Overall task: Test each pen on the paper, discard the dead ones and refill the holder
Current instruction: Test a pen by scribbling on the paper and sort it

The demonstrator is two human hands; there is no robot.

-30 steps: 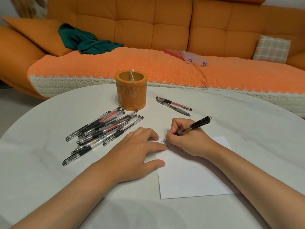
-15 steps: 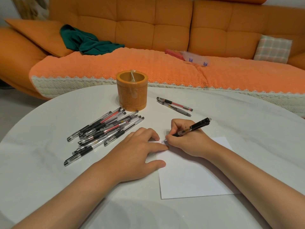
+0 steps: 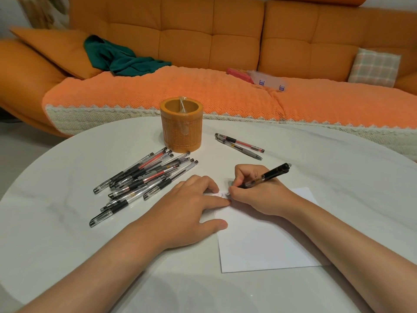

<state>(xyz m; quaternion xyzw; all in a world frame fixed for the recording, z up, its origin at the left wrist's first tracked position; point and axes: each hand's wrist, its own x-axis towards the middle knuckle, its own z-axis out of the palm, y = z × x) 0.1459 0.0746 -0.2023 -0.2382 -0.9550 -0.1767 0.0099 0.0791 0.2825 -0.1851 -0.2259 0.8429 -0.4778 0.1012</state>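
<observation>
My right hand (image 3: pixel 257 195) grips a black pen (image 3: pixel 269 175) with its tip down on the top left corner of a white sheet of paper (image 3: pixel 266 240); small marks show there. My left hand (image 3: pixel 187 208) lies flat, fingers straight, pressing the paper's left edge. A pile of several pens (image 3: pixel 144 181) lies left of my hands. Two more pens (image 3: pixel 239 145) lie apart behind my right hand. The orange woven pen holder (image 3: pixel 181 126) stands upright behind the pile.
The round white table (image 3: pixel 67 222) curves away at the left and far edges. Behind it is an orange sofa (image 3: pixel 203 41) with a green cloth (image 3: pixel 121 57), a clear plastic box (image 3: pixel 268 81) and a checked cushion (image 3: pixel 374 67).
The hands and pen hold nearly the same pose; the right hand shifted only slightly at the paper's corner. The view moved a little.
</observation>
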